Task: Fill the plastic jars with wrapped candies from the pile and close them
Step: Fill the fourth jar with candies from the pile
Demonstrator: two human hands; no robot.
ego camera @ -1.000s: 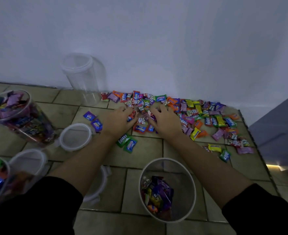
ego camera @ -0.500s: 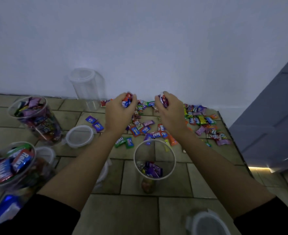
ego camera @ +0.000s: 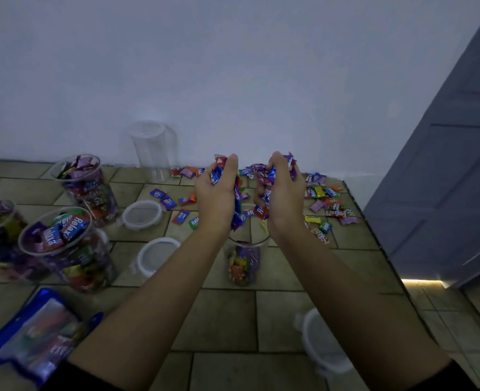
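My left hand (ego camera: 215, 193) and my right hand (ego camera: 285, 194) are raised side by side, each cupped round a bunch of wrapped candies. Directly below them stands an open clear plastic jar (ego camera: 244, 261), its bottom part holding candies; my wrists hide part of its rim. A few candies hang or drop between my palms towards the jar. The candy pile (ego camera: 322, 198) lies on the tiled floor behind my hands, against the white wall.
Three candy-filled open jars (ego camera: 72, 249) stand at the left, an empty jar (ego camera: 154, 149) by the wall. White lids (ego camera: 141, 214) lie on the floor, another lid (ego camera: 322, 342) near my right forearm. A blue candy bag (ego camera: 32, 340) lies bottom left; a grey door (ego camera: 456, 176) is right.
Both hands scooped candies from the pile on the floor, lifted them and brought them over the open jar. The view has drawn back and tilted up.
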